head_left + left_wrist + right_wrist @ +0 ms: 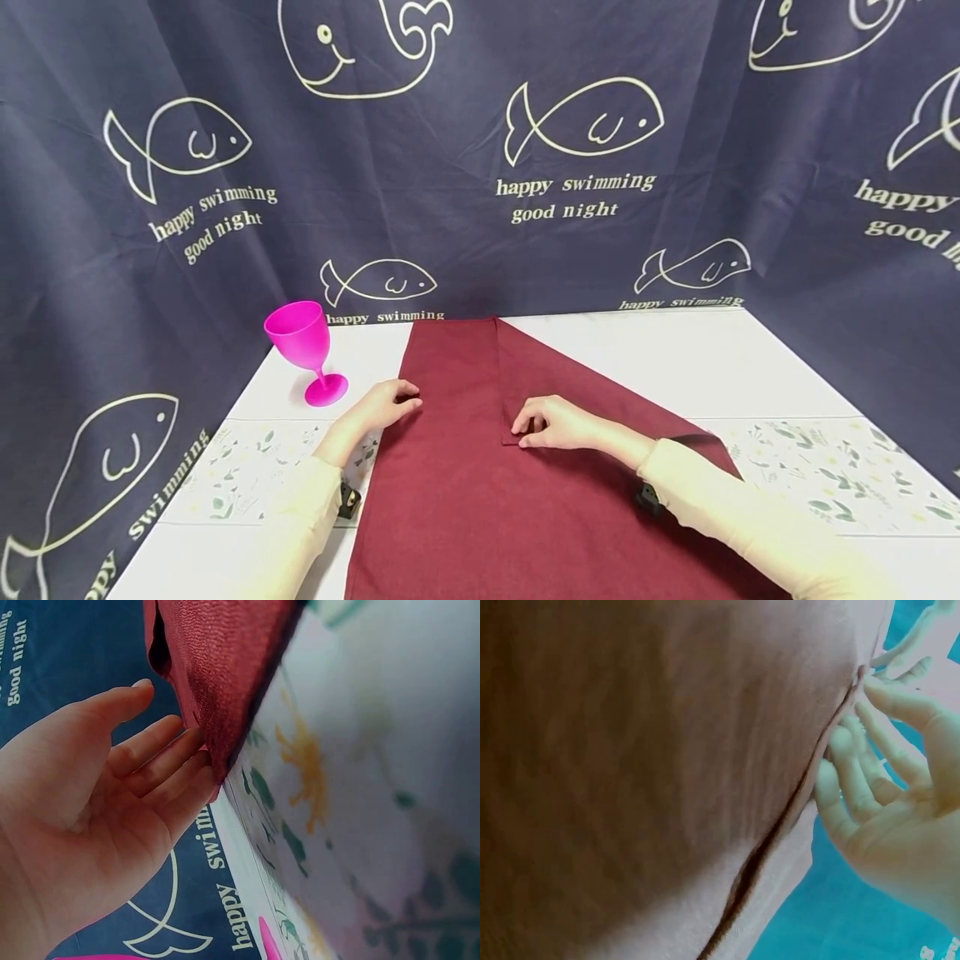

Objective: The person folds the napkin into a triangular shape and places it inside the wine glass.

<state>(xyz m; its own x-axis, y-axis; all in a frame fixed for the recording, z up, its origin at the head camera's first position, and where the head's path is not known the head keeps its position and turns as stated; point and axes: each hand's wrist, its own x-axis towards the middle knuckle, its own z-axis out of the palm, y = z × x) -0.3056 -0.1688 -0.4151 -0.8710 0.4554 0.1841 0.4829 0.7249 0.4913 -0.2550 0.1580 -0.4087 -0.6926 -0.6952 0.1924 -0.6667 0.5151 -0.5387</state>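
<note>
A dark red cloth (450, 500) lies spread over the table, its far right part folded inward into a flap (555, 358). My left hand (386, 406) is at the cloth's left edge with fingers extended. In the left wrist view its fingertips (199, 780) meet the hanging cloth edge, and the palm holds nothing. My right hand (558, 423) rests on the cloth beside the flap's near corner. Its fingers are loosely bent, with fingertips (840, 742) at the cloth surface in the right wrist view. Thumb and forefinger appear slightly apart there.
A bright pink goblet (300, 337) stands on the table's far left, beyond my left hand. White tabletop (615, 342) with a leaf-patterned band (840, 471) shows around the cloth. A dark blue curtain (465, 167) with fish drawings hangs behind and at both sides.
</note>
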